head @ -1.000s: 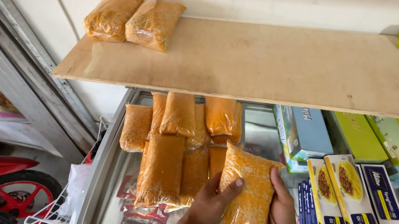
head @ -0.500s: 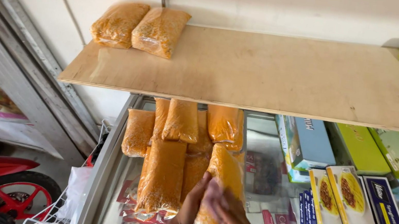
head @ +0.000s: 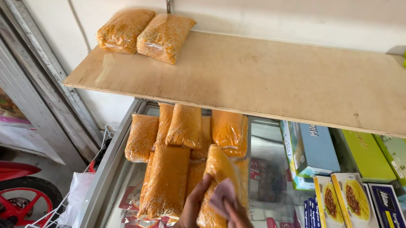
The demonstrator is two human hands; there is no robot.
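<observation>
Two hands, left hand (head: 193, 210) and right hand (head: 240, 227), now clasp one orange bag (head: 218, 195) edge-on at lower centre, turned since a second ago, below the wooden shelf (head: 292, 81).

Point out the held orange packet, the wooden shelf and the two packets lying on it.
held orange packet (head: 221, 172), head view, upper face.
wooden shelf (head: 292, 79), head view, bare top.
two packets on shelf (head: 163, 37), head view, right packet's middle.
</observation>
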